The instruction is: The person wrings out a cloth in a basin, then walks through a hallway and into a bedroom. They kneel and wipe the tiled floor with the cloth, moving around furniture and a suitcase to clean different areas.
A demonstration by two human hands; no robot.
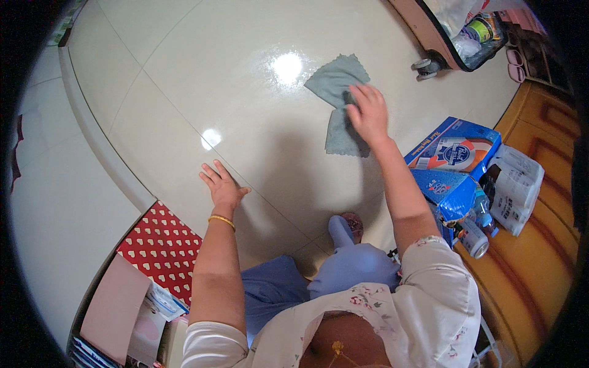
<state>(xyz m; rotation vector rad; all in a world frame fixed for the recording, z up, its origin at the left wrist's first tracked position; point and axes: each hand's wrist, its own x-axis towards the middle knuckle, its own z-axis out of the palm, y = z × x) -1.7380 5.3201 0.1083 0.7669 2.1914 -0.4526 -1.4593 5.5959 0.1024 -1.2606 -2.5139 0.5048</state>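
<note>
A grey-green cloth with scalloped edges lies on the glossy tiled floor, drawn narrow at its middle. Over that narrow part is my right hand, slightly blurred, its thumb and fingers at the gathered fabric. Whether they grip the cloth or only rest over it, I cannot tell. My left hand is spread with nothing in it, above the tiles near a joint line. Around the left wrist sits a gold-coloured bracelet.
At right, a blue beer carton stands near plastic-wrapped packs, a can and a wooden cabinet. An open suitcase on wheels is at upper right. A red heart-patterned box lies at lower left, beside a raised floor edge.
</note>
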